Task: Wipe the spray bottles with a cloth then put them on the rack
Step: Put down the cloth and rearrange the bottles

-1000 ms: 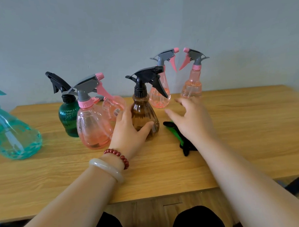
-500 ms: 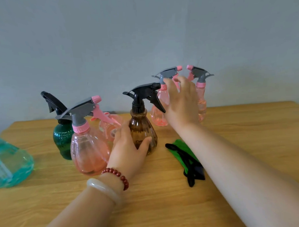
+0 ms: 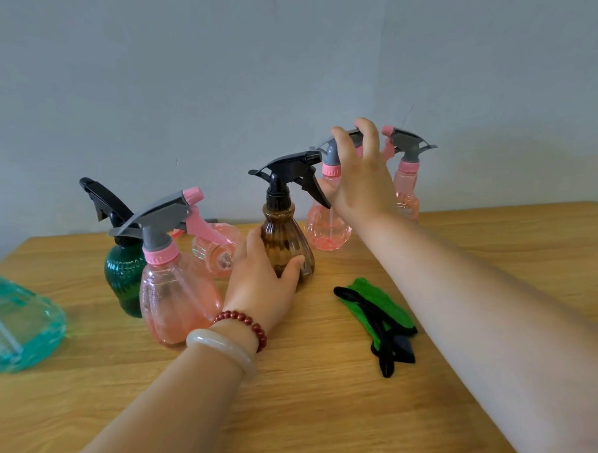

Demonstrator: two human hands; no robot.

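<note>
My left hand (image 3: pixel 262 279) grips the round body of a brown spray bottle (image 3: pixel 286 240) with a black trigger head, standing mid-table. My right hand (image 3: pixel 360 179) reaches to the back and curls its fingers over the grey trigger head of a pink spray bottle (image 3: pixel 327 232). A second slim pink bottle (image 3: pixel 407 180) stands just right of that hand. A green cloth (image 3: pixel 376 312) with black edging lies crumpled on the table between my arms, with neither hand touching it.
A large pink bottle (image 3: pixel 173 293) stands by my left wrist, a dark green bottle (image 3: pixel 123 271) behind it, and a pink bottle (image 3: pixel 216 252) lies on its side. A teal bottle (image 3: pixel 17 327) lies at the left edge. The wooden table (image 3: pixel 333 413) meets a grey wall. No rack shows.
My right hand rose from above the cloth to the back pink bottle and curled over its trigger head. My left hand stayed on the brown bottle. The view tilted up.
</note>
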